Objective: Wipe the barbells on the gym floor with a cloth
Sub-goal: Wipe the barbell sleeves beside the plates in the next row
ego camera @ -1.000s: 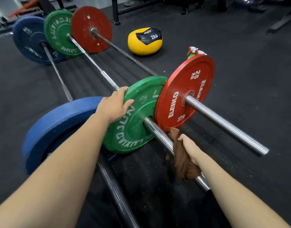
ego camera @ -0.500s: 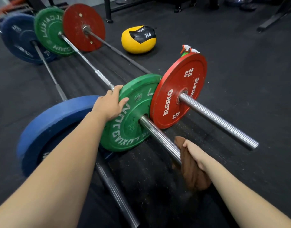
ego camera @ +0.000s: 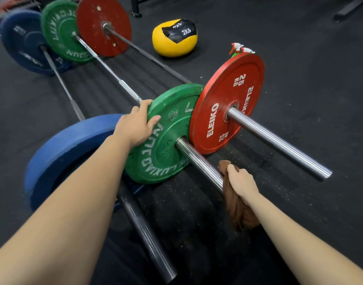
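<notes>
Three barbells lie side by side on the black gym floor, with blue, green and red plates. My left hand (ego camera: 135, 122) grips the top rim of the near green plate (ego camera: 166, 136). My right hand (ego camera: 241, 183) holds a brown cloth (ego camera: 238, 210) wrapped around the chrome sleeve (ego camera: 199, 161) of the green-plate barbell, near its outer end. The cloth hangs down below my wrist and hides the sleeve's tip. The near red plate (ego camera: 227, 103) stands just right of the green one, its sleeve (ego camera: 279, 144) bare. The near blue plate (ego camera: 65, 153) is at the left.
A yellow and black 2 kg ball (ego camera: 174, 38) lies on the floor beyond the red plate. A spray bottle (ego camera: 239, 48) peeks over the red plate's top. The far plates (ego camera: 61, 33) stand at the upper left. Rack feet (ego camera: 349, 7) cross the top edge.
My right hand slid the cloth outward along the chrome sleeve, away from the green plate. My left hand has stayed on the plate's rim. The camera shifted slightly.
</notes>
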Demonstrator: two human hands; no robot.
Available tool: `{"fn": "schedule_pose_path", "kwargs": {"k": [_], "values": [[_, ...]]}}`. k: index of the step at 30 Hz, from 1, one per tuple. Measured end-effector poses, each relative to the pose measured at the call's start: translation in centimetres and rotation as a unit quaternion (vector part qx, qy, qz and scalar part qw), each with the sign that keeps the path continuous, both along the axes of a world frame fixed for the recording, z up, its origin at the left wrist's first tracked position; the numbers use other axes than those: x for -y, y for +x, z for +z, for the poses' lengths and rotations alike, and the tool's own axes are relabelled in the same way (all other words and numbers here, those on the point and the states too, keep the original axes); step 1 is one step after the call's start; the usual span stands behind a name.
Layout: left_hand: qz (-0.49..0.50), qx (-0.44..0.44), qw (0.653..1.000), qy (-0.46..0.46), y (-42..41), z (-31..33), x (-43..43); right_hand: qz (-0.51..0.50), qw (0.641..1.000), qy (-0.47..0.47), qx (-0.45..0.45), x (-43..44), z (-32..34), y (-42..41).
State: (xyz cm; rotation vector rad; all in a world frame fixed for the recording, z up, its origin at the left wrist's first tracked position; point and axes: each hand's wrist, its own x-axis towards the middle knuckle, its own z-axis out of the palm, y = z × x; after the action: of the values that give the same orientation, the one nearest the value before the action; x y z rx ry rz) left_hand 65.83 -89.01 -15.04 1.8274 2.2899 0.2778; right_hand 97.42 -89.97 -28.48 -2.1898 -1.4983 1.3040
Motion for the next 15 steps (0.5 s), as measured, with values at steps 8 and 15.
{"fn": "schedule_pose_path", "kwargs": {"k": [8, 15], "values": [[-0.002, 0.002, 1.0, 0.007, -0.2, -0.4, -0.3, 0.17, 0.966, 0.192, -0.021, -3.5, 0.6, -8.8], [-0.002, -0.001, 1.0, 0.006, -0.3, -0.3, -0.6, 0.186, 0.967, 0.173, 0.018, -5.8, 0.0, -10.9]]}}
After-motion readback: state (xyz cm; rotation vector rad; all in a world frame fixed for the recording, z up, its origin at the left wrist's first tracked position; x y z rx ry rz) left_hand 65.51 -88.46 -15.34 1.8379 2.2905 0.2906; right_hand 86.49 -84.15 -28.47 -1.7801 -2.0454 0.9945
